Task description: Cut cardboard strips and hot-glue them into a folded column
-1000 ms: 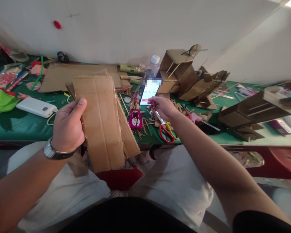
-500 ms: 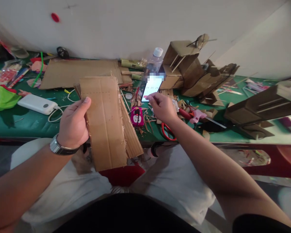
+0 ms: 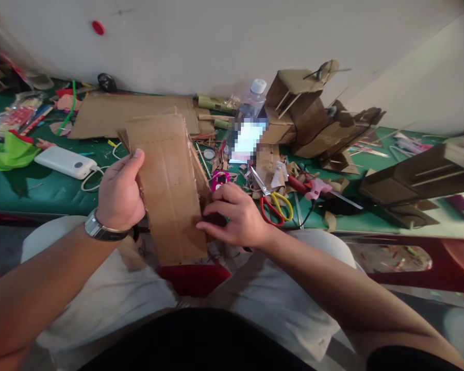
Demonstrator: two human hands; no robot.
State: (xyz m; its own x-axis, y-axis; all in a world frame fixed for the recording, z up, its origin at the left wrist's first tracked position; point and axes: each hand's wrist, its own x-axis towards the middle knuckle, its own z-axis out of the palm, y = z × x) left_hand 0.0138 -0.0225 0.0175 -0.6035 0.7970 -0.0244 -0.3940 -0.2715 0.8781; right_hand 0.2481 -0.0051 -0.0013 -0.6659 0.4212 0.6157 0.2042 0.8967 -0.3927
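My left hand [image 3: 120, 191] is closed round the left edge of a stack of cardboard pieces [image 3: 168, 180], its thumb on the front face. The front piece is long and rectangular, with a dashed line near the top and frayed edges. Other pieces show partly behind it. At the stack's right edge is my right hand [image 3: 235, 216], with the thumb on the front piece and the bent fingers at the side, partly hidden. Just beyond that hand lies a small pink device [image 3: 219, 179]. Scissors [image 3: 269, 198] with red and yellow handles lie to its right.
A lit phone [image 3: 247, 141] leans against a clear bottle [image 3: 252, 100]. Cardboard models [image 3: 313, 116] stand at the back right, near a pink glue gun [image 3: 317, 186]. On the left are a white power bank [image 3: 65, 162] and a flat cardboard sheet [image 3: 131, 113]. Scraps litter the green table.
My right hand has moved from the phone down and left to the stack's right edge. The rear pieces stick out less. The scissors are now uncovered.
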